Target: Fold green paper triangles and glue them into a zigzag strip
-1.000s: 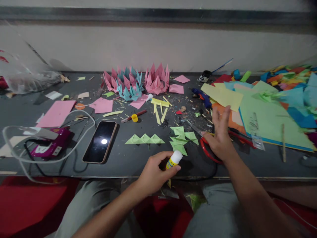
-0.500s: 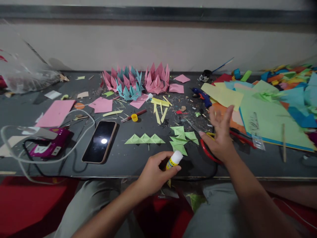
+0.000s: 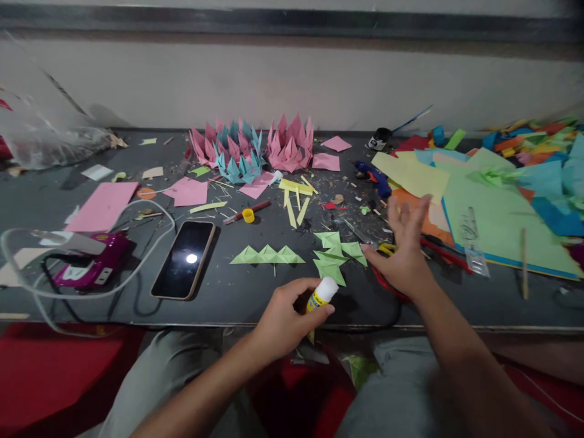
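Note:
My left hand (image 3: 289,319) is closed around a glue stick (image 3: 323,294), its white top tilted up and to the right at the table's front edge. Just beyond lie several folded light-green paper pieces (image 3: 332,258), loosely grouped. To their left, a row of joined green folded pieces (image 3: 267,255) has a thin stick showing below it. My right hand (image 3: 404,255) is open, fingers spread, over the red-handled scissors (image 3: 385,285), which it partly hides; whether it touches them I cannot tell. A yellow cap (image 3: 248,215) rests beside a red-brown pen (image 3: 255,210).
A phone (image 3: 184,260) and a purple plug box (image 3: 93,261) with looping cables lie at left. Pink and blue folded-paper crowns (image 3: 239,155) stand at the back. A blue glue gun (image 3: 373,176) and stacked coloured sheets (image 3: 506,216) are at right, with paper scraps around.
My right hand has shifted slightly, its fingers spreading and its thumb moving a little left toward the green pieces. My left hand keeps the glue stick nearly still.

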{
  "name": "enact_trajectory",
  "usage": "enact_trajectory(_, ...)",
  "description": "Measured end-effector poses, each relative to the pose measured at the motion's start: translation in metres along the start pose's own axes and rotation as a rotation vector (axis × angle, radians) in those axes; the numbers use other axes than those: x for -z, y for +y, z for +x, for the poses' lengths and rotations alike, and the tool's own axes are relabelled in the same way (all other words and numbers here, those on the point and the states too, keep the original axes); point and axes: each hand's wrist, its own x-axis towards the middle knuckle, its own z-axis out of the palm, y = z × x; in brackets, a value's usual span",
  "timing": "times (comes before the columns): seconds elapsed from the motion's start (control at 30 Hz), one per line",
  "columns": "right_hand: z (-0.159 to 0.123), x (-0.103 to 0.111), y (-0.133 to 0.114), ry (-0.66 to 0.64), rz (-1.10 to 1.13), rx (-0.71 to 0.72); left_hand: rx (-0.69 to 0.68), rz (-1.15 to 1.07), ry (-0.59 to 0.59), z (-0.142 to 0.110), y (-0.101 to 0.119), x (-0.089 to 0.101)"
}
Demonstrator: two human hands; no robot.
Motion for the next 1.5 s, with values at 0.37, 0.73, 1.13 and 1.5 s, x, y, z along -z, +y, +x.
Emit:
enact_trajectory(0.37, 0.002, -0.001, -0.001, 0.131, 0.048, -0.106, 0.003, -0.019, -0.01, 0.0, 0.0, 0.0)
enact_trajectory(0.73, 0.003, -0.003, 0.005, 0.118, 0.083, 0.03, 0.004, -0.005, -0.009, -0.001, 0.003, 0.001)
enact_trajectory(1.13, -0.001, 0.001, 0.003, 0.018, 0.077, -0.018, -0.005, 0.02, -0.002, 0.0, 0.003, 0.001)
enact_trajectory(1.5, -0.004, 0.004, -0.002, -0.072, 0.071, -0.052, -0.035, -0.036, 0.029, 0.001, 0.0, 0.001)
